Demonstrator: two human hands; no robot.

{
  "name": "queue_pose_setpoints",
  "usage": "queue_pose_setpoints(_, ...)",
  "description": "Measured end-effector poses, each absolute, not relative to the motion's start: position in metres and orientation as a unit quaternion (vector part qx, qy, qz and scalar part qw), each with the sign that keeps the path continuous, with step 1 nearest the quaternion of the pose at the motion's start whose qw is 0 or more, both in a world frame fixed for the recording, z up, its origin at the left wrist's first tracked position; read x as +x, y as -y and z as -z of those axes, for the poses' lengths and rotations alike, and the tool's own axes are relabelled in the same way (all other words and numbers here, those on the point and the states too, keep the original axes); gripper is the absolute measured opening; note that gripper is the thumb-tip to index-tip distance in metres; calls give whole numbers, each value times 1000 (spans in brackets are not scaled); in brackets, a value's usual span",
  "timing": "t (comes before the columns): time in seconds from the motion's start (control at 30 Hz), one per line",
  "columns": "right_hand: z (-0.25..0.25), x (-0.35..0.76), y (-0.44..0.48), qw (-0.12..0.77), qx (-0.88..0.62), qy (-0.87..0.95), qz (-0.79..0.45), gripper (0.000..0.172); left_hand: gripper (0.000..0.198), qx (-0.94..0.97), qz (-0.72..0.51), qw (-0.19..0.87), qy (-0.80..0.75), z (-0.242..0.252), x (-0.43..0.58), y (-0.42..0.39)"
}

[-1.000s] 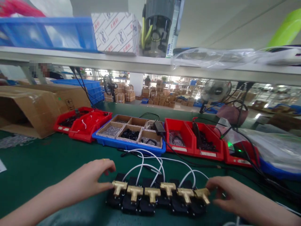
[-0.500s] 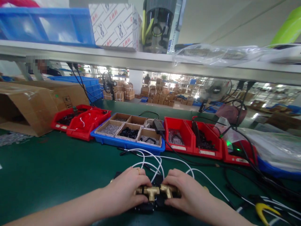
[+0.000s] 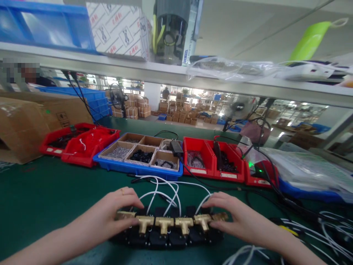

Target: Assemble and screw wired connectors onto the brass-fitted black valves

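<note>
A row of several brass tee fittings (image 3: 164, 223) on black box-like bodies (image 3: 158, 241) lies on the green bench. My left hand (image 3: 121, 208) is around the row's left end, thumb in front and fingers behind, gripping the brass tee fitting there. At the right end my right hand (image 3: 227, 211) grips another brass tee fitting the same way, its thumb low in front. Both palms partly hide these end fittings. White cables (image 3: 172, 189) run from behind the black bodies, between my hands.
Beyond the row stands a blue tray (image 3: 135, 170) of small-part boxes. Red bins (image 3: 91, 156) flank it on the left, more red bins (image 3: 198, 171) on the right. Loose white cables (image 3: 245, 252) lie at the lower right. A shelf (image 3: 165, 71) crosses above.
My hands have moved apart from the middle to the two ends of the row, uncovering the middle brass fittings. The view has shifted, and more loose white cable shows at lower right.
</note>
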State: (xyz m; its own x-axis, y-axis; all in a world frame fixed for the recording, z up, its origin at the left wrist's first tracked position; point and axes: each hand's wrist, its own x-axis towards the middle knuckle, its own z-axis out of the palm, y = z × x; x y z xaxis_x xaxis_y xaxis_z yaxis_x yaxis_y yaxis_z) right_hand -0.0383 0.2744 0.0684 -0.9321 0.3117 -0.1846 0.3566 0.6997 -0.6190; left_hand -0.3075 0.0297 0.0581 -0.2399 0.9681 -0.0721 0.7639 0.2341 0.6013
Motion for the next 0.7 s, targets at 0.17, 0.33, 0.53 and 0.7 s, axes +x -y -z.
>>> queue_pose_setpoints(0.17,-46,-35,-272,37,161,-916,365,39,28,526,-258,256,-769,-40,-326,-6)
queue_pose_setpoints(0.33,-28,-43,-267,7,160,-915,369,34,35,518,-253,283,-766,-30,-314,-14)
queue_pose_setpoints(0.53,-32,-33,-263,4,209,-898,388,33,31,511,-240,298,-770,-36,-309,-23)
queue_pose_setpoints(0.7,-34,-30,-258,5,226,-890,396,36,32,501,-255,332,-757,-38,-303,-35)
